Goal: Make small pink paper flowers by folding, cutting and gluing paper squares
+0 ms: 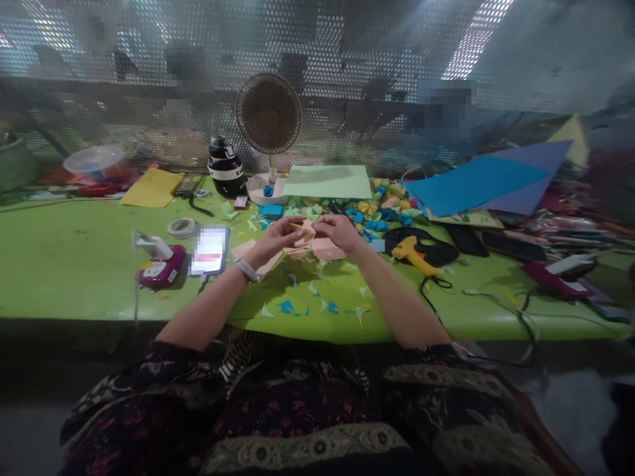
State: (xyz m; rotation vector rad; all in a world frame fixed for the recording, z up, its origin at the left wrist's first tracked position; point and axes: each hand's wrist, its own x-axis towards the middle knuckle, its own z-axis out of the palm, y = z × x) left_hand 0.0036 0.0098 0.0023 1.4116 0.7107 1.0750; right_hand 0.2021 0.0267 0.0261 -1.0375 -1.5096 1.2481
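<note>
Between both hands, over the middle of the green table, is a small peach paper piece (308,231). My left hand (282,237) pinches its left side, and a pale band circles that wrist. From the other side, my right hand (338,231) grips the piece with thumb and fingertips. Its exact shape is partly covered by the fingers. Below the hands lie flat peach paper sheets (327,249). Behind them spreads a heap of folded paper pieces (391,215) in blue, yellow, green and peach. Blue and pale paper scraps (288,307) are scattered nearer the front edge.
A yellow glue gun (415,255) rests on a black mat at right, its cord trailing. Left are a lit phone (209,250), a tape roll (182,227) and a purple power strip (163,268). Behind stand a fan (268,114), a black bottle (226,168) and large blue sheets (481,182).
</note>
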